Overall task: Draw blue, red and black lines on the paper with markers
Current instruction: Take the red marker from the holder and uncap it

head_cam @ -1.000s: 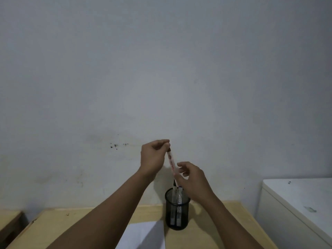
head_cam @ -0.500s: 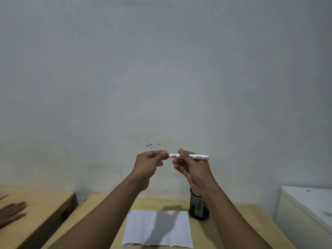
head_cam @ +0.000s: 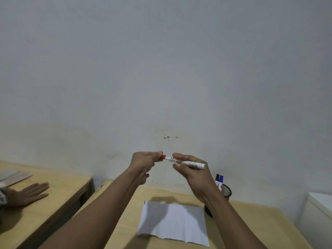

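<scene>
My right hand [head_cam: 190,174] grips the white barrel of a red marker [head_cam: 186,163], held level in front of the wall, above the desk. My left hand [head_cam: 143,163] pinches the marker's red cap [head_cam: 163,157] at its left end; the cap still touches the barrel. A white sheet of paper [head_cam: 173,223] lies flat on the wooden desk [head_cam: 251,223] below my hands. Behind my right wrist stands a black mesh pen cup [head_cam: 226,192] with a black marker [head_cam: 217,179] and a blue marker [head_cam: 221,180] sticking out.
A second wooden desk [head_cam: 59,191] stands to the left across a narrow gap, with another person's hand [head_cam: 30,194] flat on it and pale books [head_cam: 12,177] behind. A white cabinet [head_cam: 319,211] is at the far right. A grey wall rises behind.
The marker came out of the pen cup and turned from upright to level. My view shifted right to left, so the paper and the left desk show. The cap end now shows red.
</scene>
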A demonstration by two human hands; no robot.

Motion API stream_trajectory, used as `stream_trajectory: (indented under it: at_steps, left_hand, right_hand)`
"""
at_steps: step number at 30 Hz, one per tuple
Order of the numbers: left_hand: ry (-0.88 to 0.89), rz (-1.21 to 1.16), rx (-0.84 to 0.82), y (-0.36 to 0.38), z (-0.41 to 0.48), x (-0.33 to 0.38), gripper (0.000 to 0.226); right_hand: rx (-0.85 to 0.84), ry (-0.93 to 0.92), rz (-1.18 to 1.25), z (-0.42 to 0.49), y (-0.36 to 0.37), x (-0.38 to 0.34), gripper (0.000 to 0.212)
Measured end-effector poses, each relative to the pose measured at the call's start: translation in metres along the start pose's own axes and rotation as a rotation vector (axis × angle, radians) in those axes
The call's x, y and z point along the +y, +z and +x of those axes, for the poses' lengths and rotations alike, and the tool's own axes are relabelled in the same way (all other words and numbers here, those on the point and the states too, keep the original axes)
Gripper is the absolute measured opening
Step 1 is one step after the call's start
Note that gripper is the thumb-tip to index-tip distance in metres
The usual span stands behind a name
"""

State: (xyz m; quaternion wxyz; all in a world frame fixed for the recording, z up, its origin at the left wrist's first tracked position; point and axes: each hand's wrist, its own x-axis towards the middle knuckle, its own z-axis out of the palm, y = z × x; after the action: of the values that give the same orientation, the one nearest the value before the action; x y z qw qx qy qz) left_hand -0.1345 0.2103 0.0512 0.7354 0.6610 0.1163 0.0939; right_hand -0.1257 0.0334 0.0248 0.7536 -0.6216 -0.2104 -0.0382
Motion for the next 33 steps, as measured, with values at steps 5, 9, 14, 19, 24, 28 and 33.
stream_trajectory:
  at_steps: [5, 9, 14, 19, 24, 28, 33]
  left_hand:
    - [0.22, 0.227, 0.086, -0.029, 0.03, -0.042, 0.015]
    - [0.269, 0.616, 0.195, -0.049, 0.053, -0.081, 0.019]
    - [0.269, 0.853, 0.183, -0.064, 0.071, -0.12, 0.012]
    - [0.264, 0.922, 0.16, -0.068, 0.088, -0.148, 0.027]
    - [0.258, 0.972, 0.11, -0.069, 0.095, -0.156, 0.036]
    - [0.298, 1.032, 0.153, -0.071, 0.091, -0.164, 0.046]
    - [0.378, 1.001, 0.234, -0.071, 0.052, -0.166, 0.029]
  right_hand:
    - [0.035, 0.073, 0.108, 0.003, -0.001, 0.031, 0.018]
    - [0.057, 0.085, 0.087, 0.006, -0.001, 0.06, 0.017]
    - [0.101, 0.186, 0.131, 0.009, -0.001, 0.088, 0.016]
    - [0.103, 0.25, 0.087, 0.015, -0.001, 0.113, 0.021]
    - [0.071, 0.252, 0.063, 0.023, 0.004, 0.124, 0.022]
    - [0.063, 0.256, 0.02, 0.028, 0.01, 0.13, 0.016]
    - [-0.038, 0.271, -0.128, 0.035, 0.023, 0.145, 0.018]
